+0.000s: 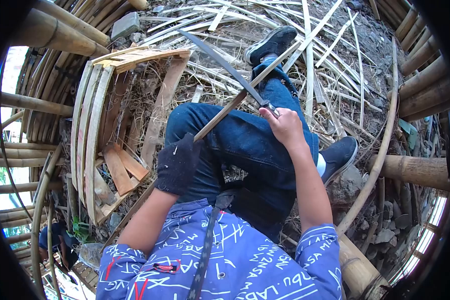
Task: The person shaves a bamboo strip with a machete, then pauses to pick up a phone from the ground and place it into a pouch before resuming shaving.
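Note:
My left hand (pixel 179 165), in a dark knit glove, is closed around a long bamboo strip (pixel 219 119). The strip slants over my bent leg, its far end up near my shoe (pixel 277 42) and its near end running back under my left forearm. My bare right hand (pixel 286 129) grips the handle of a long-bladed knife (pixel 220 62). Its blade points up and to the left, crossing the strip in this view just ahead of the handle. Both hands are above my jeans (pixel 245 137).
To the left stands a wooden crate (pixel 92 130) with board pieces (pixel 117 167) inside. Pale split strips (pixel 310 75) and shavings litter the ground ahead. Thick bamboo poles (pixel 415 170) line both sides. Stones (pixel 347 185) lie at right. A person (pixel 57 242) is at lower left.

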### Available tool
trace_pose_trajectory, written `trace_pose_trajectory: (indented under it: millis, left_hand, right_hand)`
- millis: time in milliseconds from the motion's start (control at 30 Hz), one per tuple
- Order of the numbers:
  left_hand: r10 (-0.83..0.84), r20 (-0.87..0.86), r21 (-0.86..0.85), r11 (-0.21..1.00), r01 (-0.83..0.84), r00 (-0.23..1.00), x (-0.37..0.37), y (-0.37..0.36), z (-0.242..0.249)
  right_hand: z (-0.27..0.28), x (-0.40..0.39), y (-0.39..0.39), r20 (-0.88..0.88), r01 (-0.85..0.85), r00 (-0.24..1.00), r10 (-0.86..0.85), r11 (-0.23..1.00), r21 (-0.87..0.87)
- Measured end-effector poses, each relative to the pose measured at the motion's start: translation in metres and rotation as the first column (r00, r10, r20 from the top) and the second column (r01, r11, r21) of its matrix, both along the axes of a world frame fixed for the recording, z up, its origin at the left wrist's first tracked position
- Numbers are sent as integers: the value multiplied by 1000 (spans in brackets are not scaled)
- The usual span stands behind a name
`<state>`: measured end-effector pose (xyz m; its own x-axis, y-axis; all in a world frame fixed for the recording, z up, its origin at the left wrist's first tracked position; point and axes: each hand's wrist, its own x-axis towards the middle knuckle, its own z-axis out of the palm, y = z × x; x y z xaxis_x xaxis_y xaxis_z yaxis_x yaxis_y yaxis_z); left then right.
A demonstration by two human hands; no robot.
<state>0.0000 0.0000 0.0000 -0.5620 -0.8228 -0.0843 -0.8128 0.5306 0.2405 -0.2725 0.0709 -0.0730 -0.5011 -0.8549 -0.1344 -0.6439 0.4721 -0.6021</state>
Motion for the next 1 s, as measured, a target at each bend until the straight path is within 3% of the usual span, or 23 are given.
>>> trace_pose_trajectory:
  millis: [67, 167, 267, 367, 500, 567, 600, 667, 767, 800, 900, 1000]
  left_hand:
    - [-17, -19, -41, 999, 16, 1000, -3, 1, 2]
    - [-20, -120, -13, 1000, 18, 993, -10, 7, -15]
    - [-50, -81, -36, 998, 47, 995, -2, -1, -6]
    - [-63, -39, -53, 997, 61, 997, 3, -3, 1]
    - [-35, -67, -43, 999, 32, 997, 3, -4, -6]
    - [-38, -96, -19, 999, 36, 995, 3, -5, -8]
    - [-41, -93, -10, 999, 40, 995, 3, -7, -6]
    - [-4, -102, 135, 991, 18, 995, 4, -13, 1]
    - [-49, -117, 191, 979, 71, 992, 8, -23, 4]
    - [-45, -117, 190, 980, 66, 992, 8, -25, 2]
    - [-44, -143, 213, 974, 74, 989, 4, -31, -3]
    - [0, -163, 288, 956, 47, 987, 2, -29, -5]
  right_hand:
    - [1, -2, -2, 43, 20, 999, -20, 1000, -1]
    - [8, -17, 9, -63, 7, 998, -7, 1000, 1]
    - [-14, -39, 5, -158, 37, 987, -36, 999, 5]
    - [-38, -70, 4, 11, 222, 975, -222, 975, 27]
    - [-7, -44, 9, 87, 211, 974, -209, 978, -10]
    - [7, -17, 8, 39, 59, 998, -57, 997, -51]
    - [6, -12, 8, 42, 63, 997, -61, 997, -43]
    - [2, -7, 5, -179, -87, 980, 85, 996, -5]
    - [-8, -30, -4, -80, 37, 996, -32, 997, 63]
    - [-20, -46, -5, 25, 59, 998, -61, 994, 89]
    - [-22, -45, -4, -120, 132, 984, -128, 991, 18]
    - [-12, -33, 0, -18, 59, 998, -60, 998, -20]
